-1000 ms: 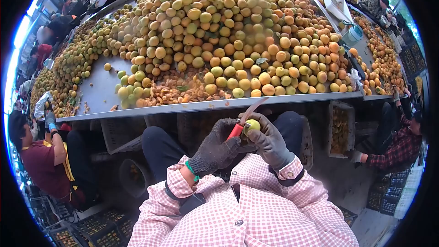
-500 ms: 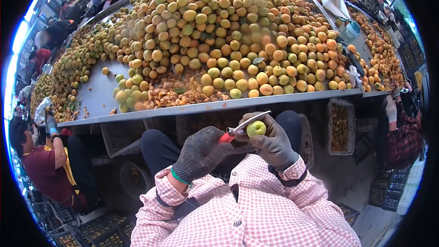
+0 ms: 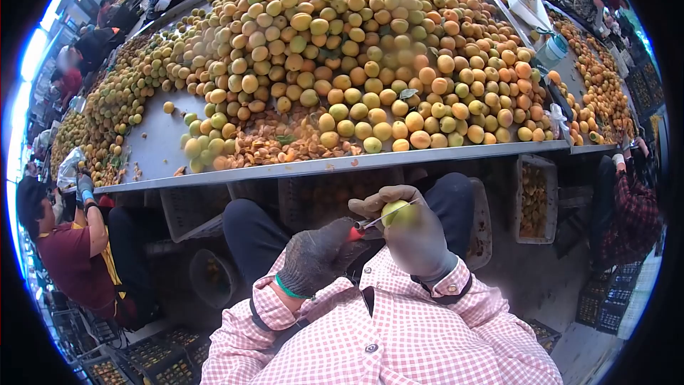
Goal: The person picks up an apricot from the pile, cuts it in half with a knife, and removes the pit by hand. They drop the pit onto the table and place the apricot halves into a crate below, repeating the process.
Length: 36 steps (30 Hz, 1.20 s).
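My left hand (image 3: 317, 257), in a dark knit glove with a green cuff, is closed around the red handle of a knife (image 3: 355, 232). Its thin blade reaches right and lies against a yellow-green apricot (image 3: 393, 212); whether it has cut in, I cannot make out. The apricot is gripped between the gloved fingers of my right hand (image 3: 419, 246), part of which looks blurred. Both hands are above my lap, in front of the metal table's edge (image 3: 328, 166).
Whole apricots (image 3: 342, 43) are heaped on the table, with split pieces (image 3: 285, 146) near the front edge. Beneath stand a crate of pieces (image 3: 534, 199) and a bucket (image 3: 211, 278). A person (image 3: 71, 264) sits at left, another (image 3: 627, 214) at right.
My right hand has turned, its fingers now over the apricot's far side. The knife has turned flatter, its blade now across the apricot. My left hand has shifted slightly right and down.
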Available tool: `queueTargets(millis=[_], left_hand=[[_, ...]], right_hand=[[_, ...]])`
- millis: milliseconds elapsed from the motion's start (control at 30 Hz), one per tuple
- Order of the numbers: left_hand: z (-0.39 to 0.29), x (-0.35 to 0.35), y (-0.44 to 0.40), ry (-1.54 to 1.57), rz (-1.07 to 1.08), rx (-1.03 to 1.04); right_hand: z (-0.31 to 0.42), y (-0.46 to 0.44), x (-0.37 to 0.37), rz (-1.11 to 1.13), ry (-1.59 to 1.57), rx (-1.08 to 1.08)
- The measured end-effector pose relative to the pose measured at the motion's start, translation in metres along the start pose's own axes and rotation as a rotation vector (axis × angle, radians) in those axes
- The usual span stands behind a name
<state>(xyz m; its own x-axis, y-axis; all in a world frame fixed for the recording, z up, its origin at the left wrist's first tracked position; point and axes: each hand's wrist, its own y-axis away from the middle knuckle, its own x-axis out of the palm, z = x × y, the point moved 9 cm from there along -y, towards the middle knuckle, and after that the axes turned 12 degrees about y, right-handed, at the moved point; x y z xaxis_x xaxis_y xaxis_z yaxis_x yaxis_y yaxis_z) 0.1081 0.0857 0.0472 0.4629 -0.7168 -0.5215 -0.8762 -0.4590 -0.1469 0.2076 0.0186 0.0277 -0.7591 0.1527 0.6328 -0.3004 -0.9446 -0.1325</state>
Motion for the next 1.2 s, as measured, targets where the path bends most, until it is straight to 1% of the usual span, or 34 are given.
queueTargets(millis=[33, 167, 233, 267, 333, 567, 633, 767, 867, 933, 967, 1033, 1067, 1133, 1167, 1200], left_hand=[[0.000, 0.000, 0.002, -0.033, -0.027, 0.020], [0.000, 0.003, 0.003, -0.042, -0.014, 0.000], [0.005, 0.005, 0.004, -0.002, 0.005, -0.057], [0.005, 0.005, 0.005, -0.002, 0.004, -0.056], [0.009, 0.003, 0.009, -0.050, -0.021, -0.069], [0.006, -0.001, 0.012, -0.069, -0.066, -0.056], [0.011, 0.002, 0.015, -0.081, -0.056, -0.104], [0.011, 0.002, 0.018, -0.090, -0.084, -0.097], [0.006, 0.002, 0.018, -0.124, -0.090, -0.051], [0.006, 0.004, 0.014, -0.122, -0.059, -0.070], [0.008, 0.005, 0.013, -0.122, -0.059, -0.070], [0.015, 0.010, 0.010, -0.145, -0.004, -0.078], [0.016, 0.009, 0.007, -0.148, -0.007, -0.078], [0.023, 0.010, 0.003, -0.155, 0.023, -0.146], [0.025, 0.011, 0.001, -0.156, 0.020, -0.142], [0.022, 0.010, -0.001, -0.177, -0.008, -0.075]], right_hand=[[-0.003, 0.001, -0.001, -0.032, -0.043, 0.027], [-0.011, 0.004, -0.004, -0.067, -0.070, 0.062], [-0.012, 0.004, -0.010, -0.111, 0.150, 0.051], [-0.012, 0.004, -0.011, -0.110, 0.150, 0.050], [-0.011, 0.004, -0.012, -0.099, 0.251, 0.057], [-0.015, 0.002, -0.006, -0.111, 0.193, 0.052], [-0.020, 0.004, -0.006, -0.180, -0.001, 0.118], [-0.017, 0.004, -0.003, -0.132, 0.008, 0.073], [-0.017, 0.006, -0.002, -0.146, 0.062, 0.093], [-0.013, 0.006, -0.001, -0.164, 0.218, 0.013], [-0.014, 0.006, 0.000, -0.164, 0.217, 0.013], [-0.009, 0.005, 0.007, -0.129, 0.358, -0.051], [-0.010, 0.003, 0.008, -0.125, 0.357, -0.052], [-0.011, 0.000, 0.016, -0.061, 0.462, -0.049], [-0.006, -0.003, 0.014, -0.059, 0.464, -0.053], [-0.007, -0.006, 0.012, -0.050, 0.433, 0.012]])
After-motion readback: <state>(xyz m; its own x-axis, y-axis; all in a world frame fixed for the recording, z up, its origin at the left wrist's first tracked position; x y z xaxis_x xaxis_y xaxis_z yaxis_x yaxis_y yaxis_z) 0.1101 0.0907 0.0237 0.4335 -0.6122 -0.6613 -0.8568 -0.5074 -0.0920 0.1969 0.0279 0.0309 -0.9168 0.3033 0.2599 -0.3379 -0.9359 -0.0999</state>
